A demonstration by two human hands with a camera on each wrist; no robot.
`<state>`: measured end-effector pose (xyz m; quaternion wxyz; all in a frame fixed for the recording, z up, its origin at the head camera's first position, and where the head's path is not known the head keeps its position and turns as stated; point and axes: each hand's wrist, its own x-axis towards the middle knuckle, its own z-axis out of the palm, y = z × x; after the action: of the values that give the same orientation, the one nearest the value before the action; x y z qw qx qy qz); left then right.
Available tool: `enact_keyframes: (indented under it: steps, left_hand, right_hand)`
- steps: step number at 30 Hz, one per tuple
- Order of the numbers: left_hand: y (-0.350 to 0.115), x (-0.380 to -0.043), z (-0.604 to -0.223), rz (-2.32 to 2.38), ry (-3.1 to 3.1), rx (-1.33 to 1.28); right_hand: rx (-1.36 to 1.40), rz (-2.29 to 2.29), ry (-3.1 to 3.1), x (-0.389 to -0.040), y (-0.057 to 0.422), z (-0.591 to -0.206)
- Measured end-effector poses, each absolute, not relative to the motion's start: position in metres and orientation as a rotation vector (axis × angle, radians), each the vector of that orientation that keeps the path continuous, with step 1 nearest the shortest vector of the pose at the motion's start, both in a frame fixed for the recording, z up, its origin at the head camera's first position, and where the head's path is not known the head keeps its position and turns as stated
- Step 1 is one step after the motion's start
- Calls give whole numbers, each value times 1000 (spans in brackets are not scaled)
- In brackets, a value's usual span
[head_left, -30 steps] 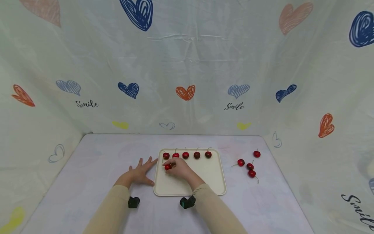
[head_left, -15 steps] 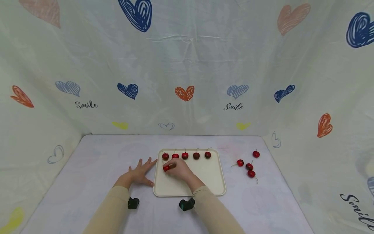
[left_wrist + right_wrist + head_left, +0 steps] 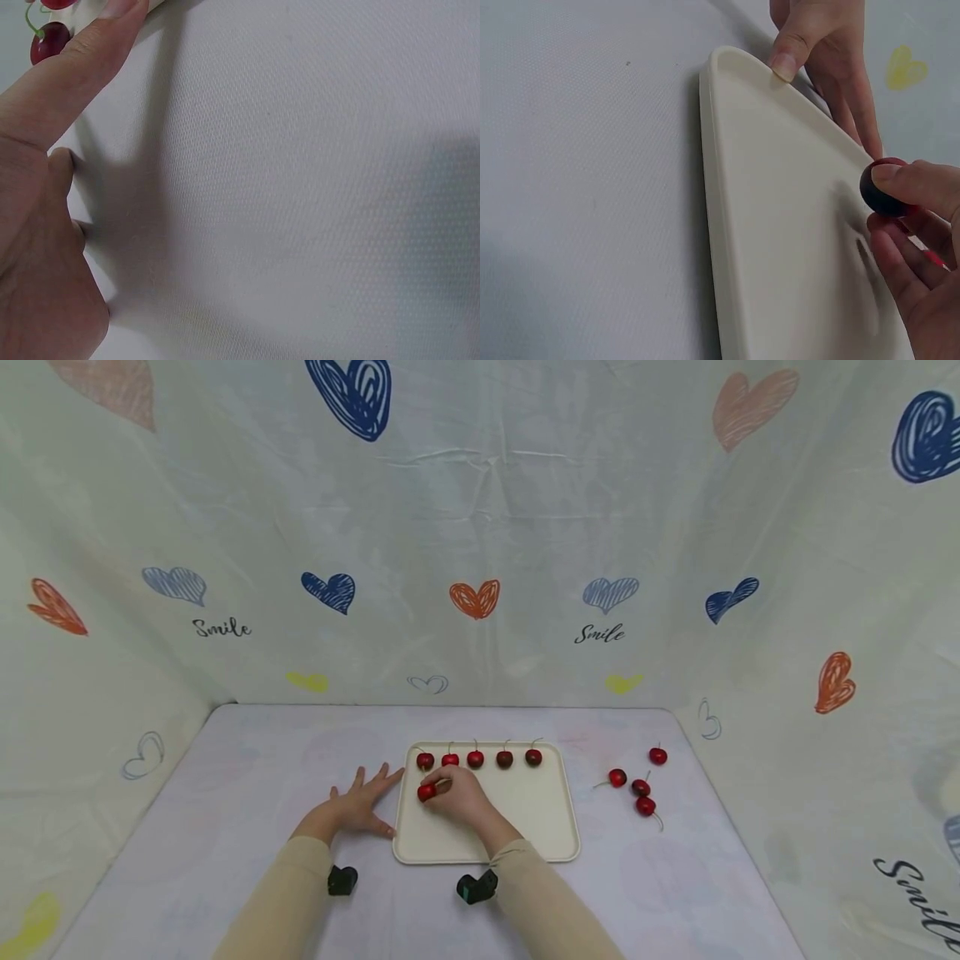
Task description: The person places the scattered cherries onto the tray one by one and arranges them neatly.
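Observation:
In the head view my right hand [image 3: 463, 797] pinches a dark red cherry [image 3: 426, 792] over the left side of a cream tray [image 3: 517, 822]. The right wrist view shows thumb and fingers around that cherry [image 3: 877, 193], with its shadow on the tray. Several stemmed cherries [image 3: 504, 759] stand in a row along the tray's far side, stems pointing away. My left hand [image 3: 360, 803] is spread beside the tray, its thumb and a fingertip touching the left rim. Part of the second cherry from the left is hidden by my right hand.
To the right of the tray, several loose cherries [image 3: 641, 787] lie on the pale tabletop [image 3: 645, 893]. A curtain [image 3: 540, 543] printed with hearts surrounds the table at the back and sides. A dark wrist camera [image 3: 477, 887] sits on each forearm.
My right hand has shifted slightly left and toward me with the pinched cherry, then nearly stopped. The left hand keeps its place at the rim.

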<state>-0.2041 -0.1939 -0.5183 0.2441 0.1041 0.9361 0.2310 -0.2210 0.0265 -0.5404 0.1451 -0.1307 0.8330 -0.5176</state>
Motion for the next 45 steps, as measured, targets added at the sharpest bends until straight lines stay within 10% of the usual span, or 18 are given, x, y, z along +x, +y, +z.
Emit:
enact_keyframes:
  steps: [45]
  left_hand:
    - [-192, -205, -517, 627, 2535, 278]
  right_hand:
    - [-317, -1461, 2474, -216, 27, -550]
